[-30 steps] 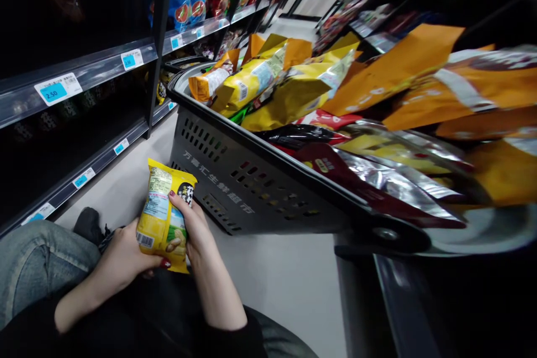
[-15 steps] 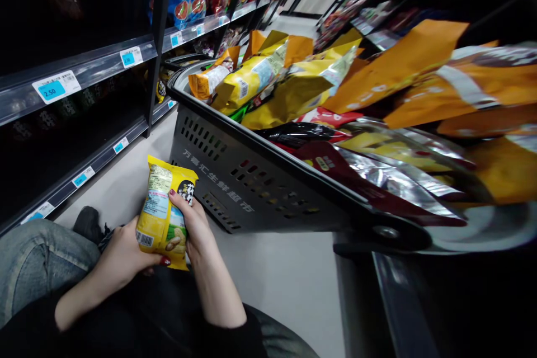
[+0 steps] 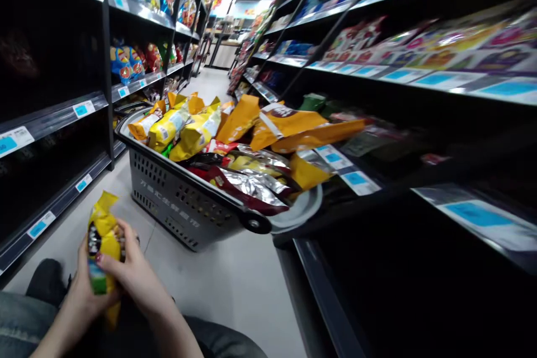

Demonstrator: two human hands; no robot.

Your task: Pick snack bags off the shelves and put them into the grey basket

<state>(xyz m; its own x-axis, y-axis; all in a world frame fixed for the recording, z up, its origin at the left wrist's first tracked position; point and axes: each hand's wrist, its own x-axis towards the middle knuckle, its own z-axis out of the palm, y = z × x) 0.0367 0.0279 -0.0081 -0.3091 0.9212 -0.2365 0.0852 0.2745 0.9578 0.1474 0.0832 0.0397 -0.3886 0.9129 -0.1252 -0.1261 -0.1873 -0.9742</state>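
Both hands are closed around one small yellow snack bag, held low at the left, above my lap. My left hand supports it from the left and below, its fingertips mostly hidden. Across the bag's right side lies my right hand, its red-nailed thumb over the front. The bag is turned edge-on and a little blurred. Beyond it on the floor stands a grey shopping basket, heaped with snack bags. Yellow bags and orange bags stick up over its rim, and a dark red bag lies at the near side.
Dark shelving with price tags runs along the left, with blue chip bags farther down. Tilted shelves of packets fill the right side, close to the basket. Pale floor lies between, leading to a counter far off.
My view has swung up and right, so the basket appears smaller and the aisle shows. Both hands have turned the yellow snack bag from its printed back to its side, still holding it.
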